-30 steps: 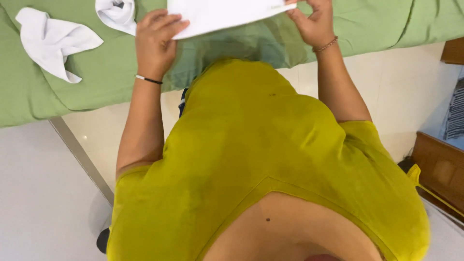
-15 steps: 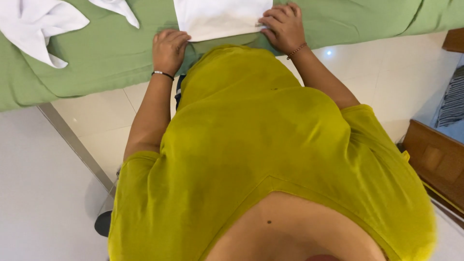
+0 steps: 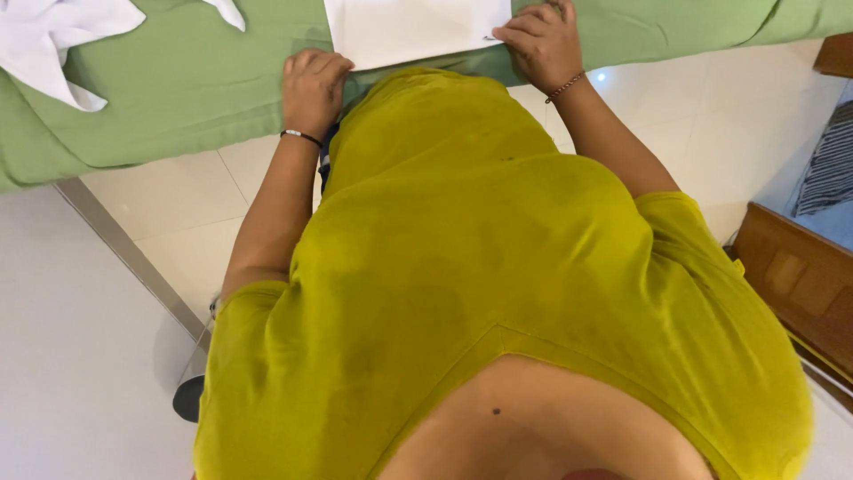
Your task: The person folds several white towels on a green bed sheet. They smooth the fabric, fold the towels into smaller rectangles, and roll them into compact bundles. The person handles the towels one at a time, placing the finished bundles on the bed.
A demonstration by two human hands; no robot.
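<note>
Where the view begins, closest to the camera, a yellow-green shirt (image 3: pixel 498 293) fills most of the picture, and both bare arms reach forward from it to the table (image 3: pixel 160 116), which is covered by a green cloth and stands on a pale tiled floor (image 3: pixel 160 240).

At the table's near edge lies a flat white cloth (image 3: pixel 413 27), squared off, its long side running left to right across the person's front, its near edge just ahead of the shirt. The left hand (image 3: pixel 313 84) rests curled, fingers bent under, on the green cover just beside the cloth's near left corner; whether it pinches the fabric cannot be told. The right hand (image 3: pixel 540 43) lies on the cloth's near right corner, fingers bent and pressing it down, so this hand is the one plainly on it. The cloth sits between the two hands, slightly ahead of them.

Farther off to the left, well apart, a crumpled white cloth (image 3: pixel 62 44) lies on the cover, and the tip of another white piece (image 3: pixel 227 11) shows at the top edge.

Compared with a second ago, the white cloth has come down from being held up in the air and lies flat; both hands have dropped to the table edge.
</note>
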